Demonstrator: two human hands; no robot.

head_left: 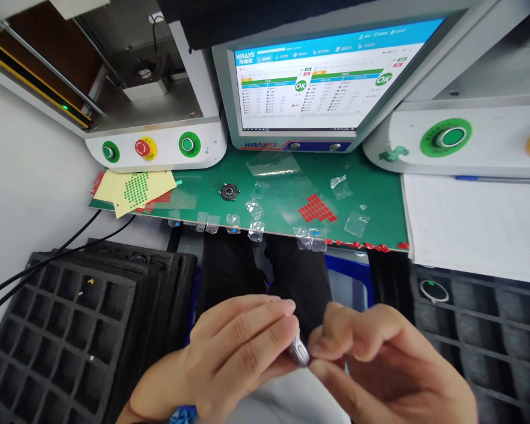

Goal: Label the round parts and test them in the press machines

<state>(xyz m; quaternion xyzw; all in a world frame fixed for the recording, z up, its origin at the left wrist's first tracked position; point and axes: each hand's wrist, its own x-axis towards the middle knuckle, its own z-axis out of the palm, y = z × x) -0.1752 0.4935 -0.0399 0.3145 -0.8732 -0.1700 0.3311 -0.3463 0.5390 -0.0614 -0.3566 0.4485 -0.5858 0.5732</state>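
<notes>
My left hand (242, 347) is closed around a small silver watch case (299, 351), low in the middle of the view. Only its metal rim with an elongated button or slot shows; the fingers cover the rest. Right beside that rim, my right hand (375, 359) has its thumb and forefinger brought together in a pinch. Whether they grip the case's edge or something tiny cannot be made out. On the green bench mat (194, 203) beyond lies a round black watch body (229, 191), its sensor side facing up.
Black foam trays (70, 330) are stacked at left; another foam tray (490, 353) at right holds a round watch piece (433, 290). Clear film scraps (256, 231), red stickers (318, 209) and a yellow sticker sheet (135, 189) lie on the mat. Behind stand a monitor (335, 82) and button-fronted machines (159, 147).
</notes>
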